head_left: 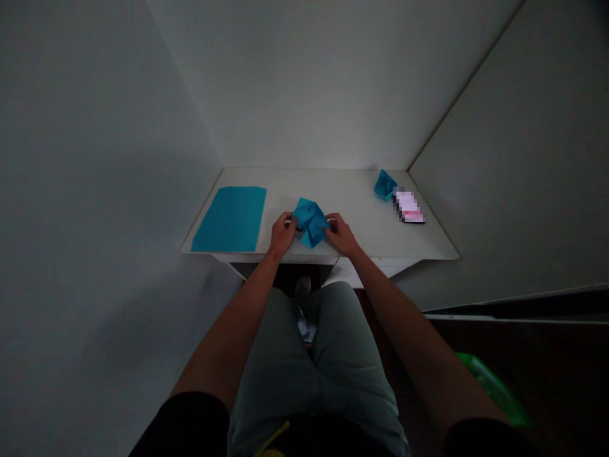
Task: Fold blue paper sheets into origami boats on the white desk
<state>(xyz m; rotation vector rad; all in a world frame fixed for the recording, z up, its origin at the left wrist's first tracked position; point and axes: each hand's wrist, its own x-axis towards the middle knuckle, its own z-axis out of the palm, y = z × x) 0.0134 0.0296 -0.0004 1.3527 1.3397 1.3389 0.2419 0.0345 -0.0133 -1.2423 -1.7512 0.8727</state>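
A folded piece of blue paper (311, 222), with several flaps sticking out, is held just over the front part of the white desk. My left hand (283, 233) pinches its left corner between thumb and fingers. On the opposite side, my right hand (340, 233) grips the right corner, fingers curled. Flat sheets of blue paper (229, 219) lie at the left end of the desk; whether it is one sheet or a stack I cannot tell. A finished-looking folded blue paper shape (385, 185) stands at the back right.
The white desk (352, 190) is set against walls at the back and both sides. A phone with a lit, blurred screen (409, 206) lies at the right, beside the folded shape. Low on the right is a green container (495, 387). My legs are close to the desk's front edge.
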